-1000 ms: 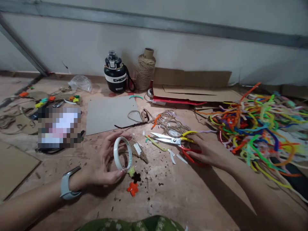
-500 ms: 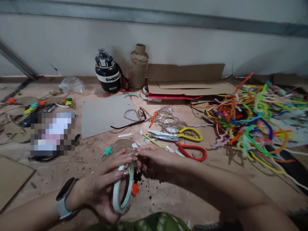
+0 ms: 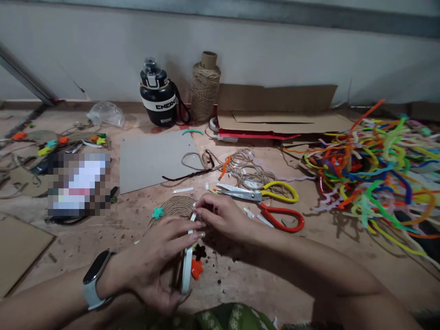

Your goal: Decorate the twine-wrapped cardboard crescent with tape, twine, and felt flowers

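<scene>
My left hand [image 3: 151,261] grips a narrow roll of white tape [image 3: 186,270], turned nearly edge-on. At the roll's top edge, my right hand [image 3: 222,215] pinches what looks like the tape's end with thumb and fingers. Behind the hands lies a round of coiled twine [image 3: 177,205], partly covered by them. A teal flower [image 3: 158,213] sits on its left side. On the table beside the roll are an orange flower [image 3: 197,269] and a dark brown flower [image 3: 200,251].
Scissors [image 3: 256,196] with yellow and red handles lie beyond my right hand. Loose twine [image 3: 247,167] and grey card [image 3: 151,165] lie farther back. A bottle [image 3: 158,103], a twine spool [image 3: 205,91] and cardboard [image 3: 275,121] stand behind. Pipe cleaners [image 3: 374,169] heap at right; a phone [image 3: 80,185] lies left.
The tape roll has turned from showing its open ring to nearly edge-on. My right hand has closed into a pinch at its top. The view has shifted slightly.
</scene>
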{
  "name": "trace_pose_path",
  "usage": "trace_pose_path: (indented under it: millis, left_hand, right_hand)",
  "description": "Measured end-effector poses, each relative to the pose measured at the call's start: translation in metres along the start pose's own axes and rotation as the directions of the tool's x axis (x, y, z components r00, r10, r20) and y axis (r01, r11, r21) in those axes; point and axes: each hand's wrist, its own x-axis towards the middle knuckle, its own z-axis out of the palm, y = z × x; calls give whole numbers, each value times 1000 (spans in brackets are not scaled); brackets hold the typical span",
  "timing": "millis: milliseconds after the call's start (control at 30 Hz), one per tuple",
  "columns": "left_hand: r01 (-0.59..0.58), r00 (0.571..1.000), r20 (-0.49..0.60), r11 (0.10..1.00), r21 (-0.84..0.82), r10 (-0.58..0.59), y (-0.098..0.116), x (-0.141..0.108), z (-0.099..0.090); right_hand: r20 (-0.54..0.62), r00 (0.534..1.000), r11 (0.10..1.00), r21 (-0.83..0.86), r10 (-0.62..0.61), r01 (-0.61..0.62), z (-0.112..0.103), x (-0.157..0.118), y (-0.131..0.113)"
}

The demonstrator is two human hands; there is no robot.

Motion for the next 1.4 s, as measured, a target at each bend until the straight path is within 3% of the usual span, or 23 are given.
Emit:
trace_pose_path:
  millis: [100, 200, 300, 467, 733, 1033, 1233, 1400]
  left_hand:
    - [164, 986, -3, 982, -97, -165, 3, -4, -1]
    - [334, 931, -30, 880, -337, -365, 6, -6, -3]
    - [376, 877, -46, 741, -557, -479, 4, -3, -4]
    - [423, 817, -23, 626, -655, -577, 0, 1, -2]
    - [428, 782, 27, 505, -750, -623, -2, 3, -1]
    - [365, 812, -99, 634, -682, -575, -11, 4, -11]
    - [375, 822, -73, 633, -677, -564, -16, 5, -13]
    - [307, 854, -97, 646, -699, -511, -8, 10, -21]
  right_hand:
    - [-6, 988, 959, -239, -157, 151, -1, 4, 5]
    - [0, 976, 916, -345, -217, 203, 0, 8, 6]
    - [9, 976, 899, -388, -215, 202, 1, 12, 6]
    - [2, 976, 883, -425, -220, 200, 4, 13, 11]
    - [-24, 965, 874, -431, -262, 226, 7, 13, 18]
    - [-44, 960, 867, -443, -275, 228, 6, 5, 16]
    - [-58, 955, 863, -448, -289, 234, -1, 4, 10]
    - [23, 959, 876, -402, -281, 266, -6, 6, 5]
